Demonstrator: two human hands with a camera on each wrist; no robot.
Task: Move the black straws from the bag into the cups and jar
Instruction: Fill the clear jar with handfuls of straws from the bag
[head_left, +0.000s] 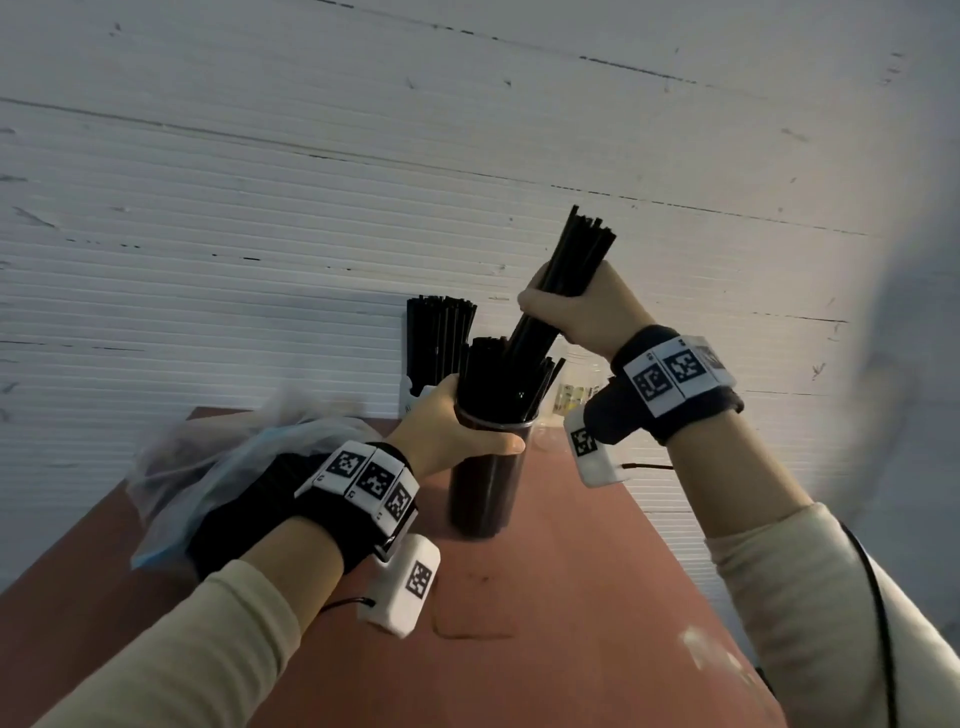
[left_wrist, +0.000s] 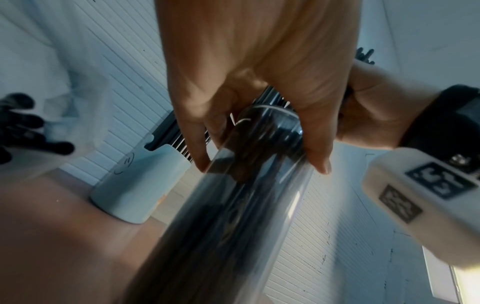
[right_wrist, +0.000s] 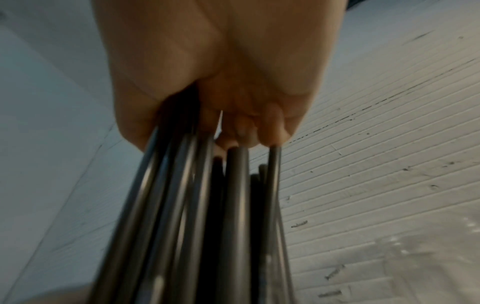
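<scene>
My left hand (head_left: 457, 436) grips a tall clear cup (head_left: 485, 499) near its rim; the cup is packed with black straws (head_left: 498, 379) and stands on the red-brown table (head_left: 571, 597). In the left wrist view my fingers (left_wrist: 317, 148) wrap the cup (left_wrist: 233, 216). My right hand (head_left: 576, 306) grips a bundle of black straws (head_left: 571, 260) above the cup, its lower ends at the cup's mouth. The right wrist view shows that bundle (right_wrist: 207, 205) running out of my fist (right_wrist: 221, 92). A clear plastic bag (head_left: 218, 457) lies at the left, behind my left wrist.
A white cup (head_left: 415, 400) (left_wrist: 140, 185) full of black straws (head_left: 439, 338) stands at the back by the white ribbed wall (head_left: 467, 156). A glass jar (head_left: 576, 395) sits behind my right wrist, mostly hidden. The table's right edge runs near my right forearm.
</scene>
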